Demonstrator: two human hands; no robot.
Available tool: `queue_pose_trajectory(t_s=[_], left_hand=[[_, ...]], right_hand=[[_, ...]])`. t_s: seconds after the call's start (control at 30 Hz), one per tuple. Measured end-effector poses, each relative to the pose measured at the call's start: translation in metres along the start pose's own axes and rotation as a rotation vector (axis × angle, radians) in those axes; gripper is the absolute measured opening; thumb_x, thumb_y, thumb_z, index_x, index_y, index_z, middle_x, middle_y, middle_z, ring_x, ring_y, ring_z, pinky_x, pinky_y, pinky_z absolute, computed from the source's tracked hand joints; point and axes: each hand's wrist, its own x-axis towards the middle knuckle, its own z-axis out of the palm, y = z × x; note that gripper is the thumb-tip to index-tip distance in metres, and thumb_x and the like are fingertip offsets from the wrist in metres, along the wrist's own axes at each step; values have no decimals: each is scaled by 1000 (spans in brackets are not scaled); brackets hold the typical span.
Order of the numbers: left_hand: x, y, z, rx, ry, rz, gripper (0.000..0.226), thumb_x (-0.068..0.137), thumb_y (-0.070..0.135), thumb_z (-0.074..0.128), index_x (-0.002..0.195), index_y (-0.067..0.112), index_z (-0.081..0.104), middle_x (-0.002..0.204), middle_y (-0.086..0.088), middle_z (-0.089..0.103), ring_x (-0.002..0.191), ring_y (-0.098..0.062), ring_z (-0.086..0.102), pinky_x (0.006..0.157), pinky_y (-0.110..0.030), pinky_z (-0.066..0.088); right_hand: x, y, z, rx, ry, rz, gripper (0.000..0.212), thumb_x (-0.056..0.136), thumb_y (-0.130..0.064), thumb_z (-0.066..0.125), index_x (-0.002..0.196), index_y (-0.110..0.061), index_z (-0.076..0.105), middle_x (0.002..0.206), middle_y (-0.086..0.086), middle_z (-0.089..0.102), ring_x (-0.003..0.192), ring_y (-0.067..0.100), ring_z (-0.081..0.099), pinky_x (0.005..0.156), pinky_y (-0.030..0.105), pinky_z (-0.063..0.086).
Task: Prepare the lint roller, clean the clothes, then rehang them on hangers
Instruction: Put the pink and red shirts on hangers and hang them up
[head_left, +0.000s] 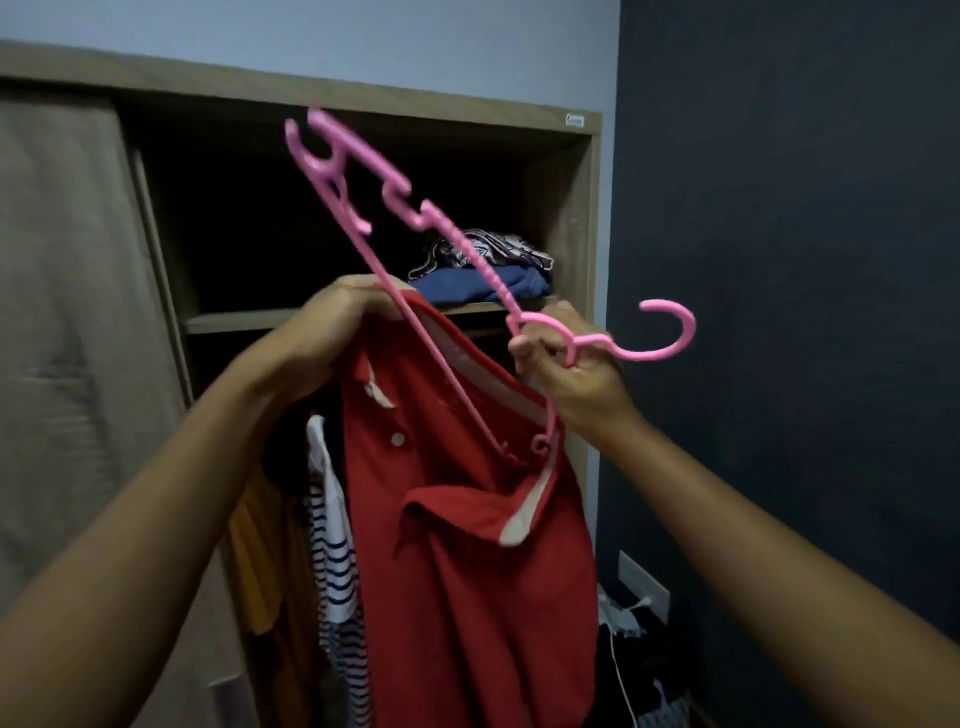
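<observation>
Grips a pink hanger (470, 257) in the right hand (566, 364), right of centre, fingers curled tight round the neck just below the hook, hook pointing toward the right edge. Hanger steeply tilted, one end high at upper centre, the other low and tucked inside the neck opening of a red shirt (467, 571).

Pinches the shirt's top edge with the left hand (348, 306), centre of frame, fingers closed on the cloth, the hanger's long bar passing right against them. Shirt hanging down through lower centre, collar with a white edge flopped forward, two white buttons showing on the placket. Only one hanger end inside the shirt so far.

Behind, filling upper left and centre: a wooden wardrobe (561, 208), open, with a sliding door (62, 312) at the left. On its shelf (260, 319), just above the hands: folded clothes (457, 293), blue below, patterned on top. Below the shelf, left of the shirt: a striped top (337, 571) and a yellow garment (254, 571), hanging. At the right: a dark wall (779, 260) with a socket (641, 582) low down.
</observation>
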Motion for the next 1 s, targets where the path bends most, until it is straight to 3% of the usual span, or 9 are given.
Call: queue_pose_trajectory(t_s=[0.07, 0.17, 0.3, 0.47, 0.57, 0.67, 0.83, 0.93, 1.0], left_hand=[[-7, -3, -29, 127, -24, 12, 39, 60, 3, 50, 91, 12, 72, 83, -15, 69, 77, -26, 62, 68, -30, 47], [-19, 1, -59, 324, -62, 42, 46, 67, -5, 52, 108, 7, 70, 100, -15, 76, 92, -25, 68, 76, -33, 53], [-22, -6, -83, 655, -48, 23, 30, 79, -4, 65, 100, 16, 71, 94, -9, 75, 87, -23, 72, 77, -36, 58], [-29, -25, -92, 1076, 172, -63, 17, 77, 24, 79, 78, 14, 66, 69, -3, 63, 65, -21, 59, 61, -31, 43], [-37, -25, -85, 1009, 157, -170, 32, 82, 26, 73, 56, 12, 61, 52, -4, 57, 52, -18, 53, 51, -30, 40], [-41, -20, -57, 783, 166, -251, 36, 85, 30, 66, 58, 7, 70, 48, -6, 58, 47, -17, 52, 50, -27, 40], [-49, -31, -14, 606, 122, -298, 41, 91, 27, 57, 62, 3, 74, 50, -9, 67, 45, -20, 58, 40, -22, 41], [-50, -33, -19, 517, 226, -308, 37, 91, 27, 60, 64, 8, 74, 51, -2, 67, 58, -24, 70, 44, -26, 46], [-49, -32, -24, 481, 243, -313, 36, 94, 25, 58, 67, 8, 73, 44, 5, 61, 59, -21, 71, 47, -29, 49]], right_hand=[[-2, 12, -7, -140, -172, 59, 42, 90, -55, 61, 85, -14, 65, 93, 7, 57, 86, 23, 59, 75, 45, 50], [-9, 19, -20, -208, -432, 188, 36, 88, -62, 59, 95, -27, 64, 98, -4, 52, 90, 12, 57, 78, 35, 53], [-6, 19, -28, -262, -646, 264, 43, 84, -71, 54, 88, -29, 65, 100, -8, 49, 95, 14, 56, 83, 36, 53], [5, 13, -40, -357, -828, 361, 56, 77, -80, 53, 99, -29, 66, 101, -8, 53, 93, 17, 61, 88, 42, 56], [3, 8, -30, -389, -943, 452, 54, 78, -78, 58, 94, -28, 68, 92, -7, 62, 86, 18, 65, 80, 38, 55], [8, 5, -6, -416, -998, 419, 54, 81, -74, 60, 84, -21, 72, 78, -7, 68, 69, 12, 63, 68, 36, 53], [30, 2, 14, -196, -856, 336, 29, 83, -49, 76, 92, -21, 77, 91, -1, 75, 85, 12, 70, 80, 40, 58], [44, 2, 2, -1, -711, 444, 20, 79, -25, 83, 82, -7, 76, 78, 1, 75, 73, 7, 67, 67, 26, 51], [54, -1, -8, 52, -654, 538, 19, 77, -25, 84, 76, -8, 76, 70, 3, 72, 64, 9, 63, 60, 24, 46]])
